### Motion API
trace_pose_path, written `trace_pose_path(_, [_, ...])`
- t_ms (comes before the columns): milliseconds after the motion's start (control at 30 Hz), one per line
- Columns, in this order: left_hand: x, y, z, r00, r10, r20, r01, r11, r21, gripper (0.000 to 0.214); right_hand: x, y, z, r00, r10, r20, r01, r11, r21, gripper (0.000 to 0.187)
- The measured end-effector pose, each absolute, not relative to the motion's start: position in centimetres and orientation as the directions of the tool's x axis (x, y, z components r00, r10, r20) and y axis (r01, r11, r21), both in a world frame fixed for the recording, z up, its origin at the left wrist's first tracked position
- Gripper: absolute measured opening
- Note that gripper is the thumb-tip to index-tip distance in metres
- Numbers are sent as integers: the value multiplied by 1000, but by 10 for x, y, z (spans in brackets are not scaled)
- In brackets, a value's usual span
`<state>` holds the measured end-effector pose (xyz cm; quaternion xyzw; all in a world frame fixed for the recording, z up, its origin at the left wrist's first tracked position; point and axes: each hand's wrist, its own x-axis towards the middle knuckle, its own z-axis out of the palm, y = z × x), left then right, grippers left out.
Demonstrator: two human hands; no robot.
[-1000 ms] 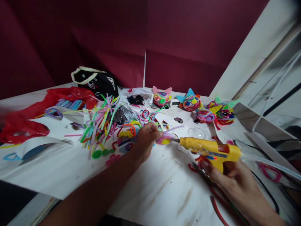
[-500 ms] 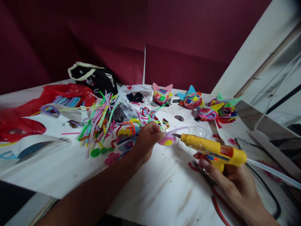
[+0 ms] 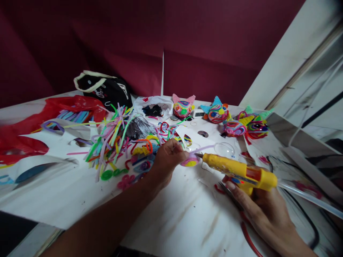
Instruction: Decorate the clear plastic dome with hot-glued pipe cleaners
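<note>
My left hand (image 3: 171, 157) is closed in a pinch on a pink and yellow coiled pipe-cleaner piece (image 3: 190, 162). A loose lilac strand (image 3: 205, 147) sticks out from it to the right. My right hand (image 3: 264, 210) is wrapped around a yellow glue gun (image 3: 235, 167) with a red light on its side and a clear glue stick (image 3: 313, 200) out of the back. The gun's metal nozzle touches or nearly touches the lilac strand; I cannot tell which. Below the gun lie pliers or scissors with red handles (image 3: 249, 239), partly behind my right hand.
Pipe cleaners (image 3: 107, 142) lie heaped at the left beside a red plastic bag (image 3: 77, 101). A black tote bag (image 3: 107, 89) stands behind. Several decorated balls with ears (image 3: 183, 107) line the back. A clear dome (image 3: 224, 150) sits near the nozzle, and a black cable (image 3: 302, 210) runs at the right.
The glue gun has shifted slightly left and down, its nozzle closer to my left fingers. My left hand keeps its pinch; the whole view has drifted a little.
</note>
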<state>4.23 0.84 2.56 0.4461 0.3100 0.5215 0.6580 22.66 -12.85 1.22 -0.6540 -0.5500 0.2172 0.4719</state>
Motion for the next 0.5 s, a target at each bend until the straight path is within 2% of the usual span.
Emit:
trace_pose_path(100, [42, 9, 25, 262, 963, 58, -399, 53, 915, 22, 225, -130, 11, 314, 919, 237, 514, 46, -856, 28])
trace_pose_path(367, [43, 9, 24, 260, 964, 57, -406, 56, 912, 22, 226, -129, 7, 313, 869, 384, 602, 132, -788, 21])
trace_pose_path(500, [43, 10, 24, 263, 963, 51, -420, 67, 905, 23, 227, -129, 8, 289, 869, 402, 636, 139, -759, 21])
